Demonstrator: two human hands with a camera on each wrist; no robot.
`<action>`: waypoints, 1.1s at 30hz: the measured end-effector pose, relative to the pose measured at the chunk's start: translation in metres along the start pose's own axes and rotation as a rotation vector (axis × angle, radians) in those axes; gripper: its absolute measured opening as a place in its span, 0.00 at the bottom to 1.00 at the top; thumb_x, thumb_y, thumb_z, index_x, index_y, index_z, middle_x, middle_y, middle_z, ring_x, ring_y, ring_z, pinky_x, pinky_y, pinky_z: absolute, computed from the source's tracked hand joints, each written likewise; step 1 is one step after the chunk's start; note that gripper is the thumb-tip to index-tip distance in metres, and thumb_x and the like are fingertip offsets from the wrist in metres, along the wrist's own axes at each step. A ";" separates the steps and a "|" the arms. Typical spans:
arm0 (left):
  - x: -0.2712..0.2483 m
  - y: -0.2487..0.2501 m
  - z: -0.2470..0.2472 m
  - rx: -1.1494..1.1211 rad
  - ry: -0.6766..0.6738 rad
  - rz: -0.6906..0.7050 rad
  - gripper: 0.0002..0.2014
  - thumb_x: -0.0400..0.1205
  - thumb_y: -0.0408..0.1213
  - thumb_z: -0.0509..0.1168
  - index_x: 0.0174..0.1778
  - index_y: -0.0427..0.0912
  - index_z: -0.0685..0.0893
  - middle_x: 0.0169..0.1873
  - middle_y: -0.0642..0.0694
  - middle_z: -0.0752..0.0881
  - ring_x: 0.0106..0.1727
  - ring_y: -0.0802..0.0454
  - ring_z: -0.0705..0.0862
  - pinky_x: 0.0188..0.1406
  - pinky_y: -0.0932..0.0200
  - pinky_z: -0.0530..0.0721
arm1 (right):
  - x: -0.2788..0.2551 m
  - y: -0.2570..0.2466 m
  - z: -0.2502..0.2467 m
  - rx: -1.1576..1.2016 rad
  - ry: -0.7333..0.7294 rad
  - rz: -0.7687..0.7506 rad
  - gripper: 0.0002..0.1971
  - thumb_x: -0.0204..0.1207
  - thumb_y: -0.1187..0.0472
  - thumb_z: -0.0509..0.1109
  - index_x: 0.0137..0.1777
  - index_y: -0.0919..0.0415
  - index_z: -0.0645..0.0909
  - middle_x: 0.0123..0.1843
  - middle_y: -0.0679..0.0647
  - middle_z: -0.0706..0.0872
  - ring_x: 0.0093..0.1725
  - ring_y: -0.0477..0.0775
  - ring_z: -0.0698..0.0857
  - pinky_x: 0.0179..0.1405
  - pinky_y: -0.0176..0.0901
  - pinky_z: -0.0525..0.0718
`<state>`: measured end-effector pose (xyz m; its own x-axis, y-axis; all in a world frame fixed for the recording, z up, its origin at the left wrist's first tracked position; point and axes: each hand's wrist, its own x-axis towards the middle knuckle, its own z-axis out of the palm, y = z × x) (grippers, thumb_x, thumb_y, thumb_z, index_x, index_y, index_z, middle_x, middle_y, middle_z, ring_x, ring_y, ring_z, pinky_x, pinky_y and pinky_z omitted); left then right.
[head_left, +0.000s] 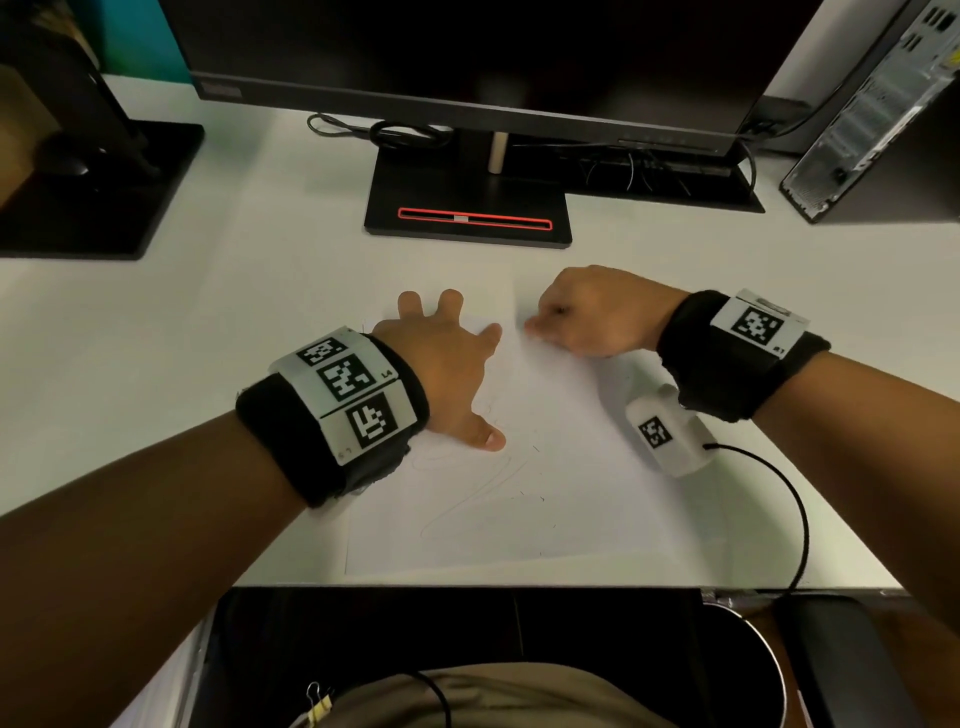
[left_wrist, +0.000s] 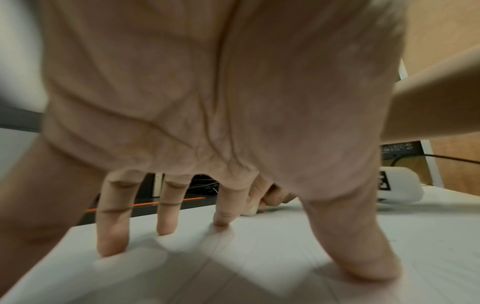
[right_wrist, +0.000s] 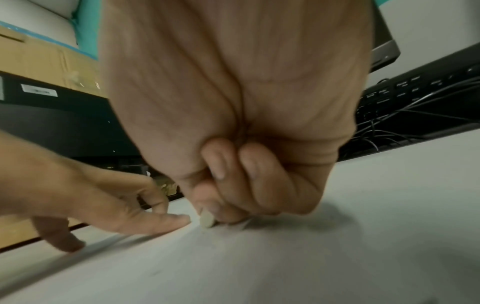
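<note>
A white sheet of paper (head_left: 519, 493) with faint pencil lines lies on the white desk (head_left: 208, 338). My left hand (head_left: 441, 358) presses flat on the sheet's upper left part, its fingers (left_wrist: 111, 226) spread and straight. To its right, my right hand (head_left: 587, 312) is curled, the fingertips (right_wrist: 215, 207) pinching a small whitish piece (right_wrist: 207, 220) that looks like an eraser. Its lower end touches the paper, close to the left index fingertip (right_wrist: 179, 221). The head view hides this piece under the right hand; the left wrist view shows the piece (left_wrist: 250, 211).
A black monitor base (head_left: 467, 208) with a red slot stands just beyond the hands. A second black base (head_left: 93, 197) sits at the left, a keyboard (head_left: 675, 176) with cables and a computer tower (head_left: 872, 114) at the right. The desk's front edge (head_left: 467, 584) runs below the sheet.
</note>
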<state>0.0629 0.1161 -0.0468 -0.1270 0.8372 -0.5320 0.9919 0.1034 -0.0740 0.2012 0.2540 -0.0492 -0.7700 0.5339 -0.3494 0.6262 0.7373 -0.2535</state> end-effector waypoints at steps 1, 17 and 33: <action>0.000 0.000 0.000 0.001 -0.001 0.000 0.56 0.69 0.76 0.66 0.87 0.57 0.47 0.77 0.41 0.56 0.76 0.32 0.59 0.56 0.43 0.79 | -0.001 -0.003 0.002 -0.012 0.019 -0.013 0.25 0.87 0.47 0.60 0.35 0.66 0.80 0.35 0.62 0.86 0.38 0.63 0.84 0.37 0.48 0.78; 0.000 0.000 0.002 0.001 0.000 0.001 0.56 0.70 0.75 0.66 0.87 0.56 0.46 0.78 0.40 0.56 0.77 0.32 0.59 0.59 0.42 0.78 | -0.001 -0.002 -0.001 0.025 -0.073 -0.039 0.26 0.86 0.44 0.62 0.32 0.63 0.77 0.28 0.55 0.80 0.29 0.54 0.77 0.36 0.49 0.78; -0.001 -0.001 0.002 0.001 0.004 0.003 0.55 0.70 0.75 0.66 0.87 0.56 0.46 0.78 0.40 0.55 0.76 0.33 0.59 0.58 0.43 0.78 | -0.004 -0.007 0.003 0.044 -0.140 -0.056 0.25 0.86 0.44 0.63 0.32 0.61 0.78 0.26 0.51 0.77 0.25 0.51 0.74 0.30 0.41 0.78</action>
<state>0.0625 0.1139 -0.0483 -0.1237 0.8396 -0.5290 0.9923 0.1004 -0.0727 0.2006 0.2456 -0.0487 -0.7813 0.4268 -0.4554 0.5896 0.7441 -0.3142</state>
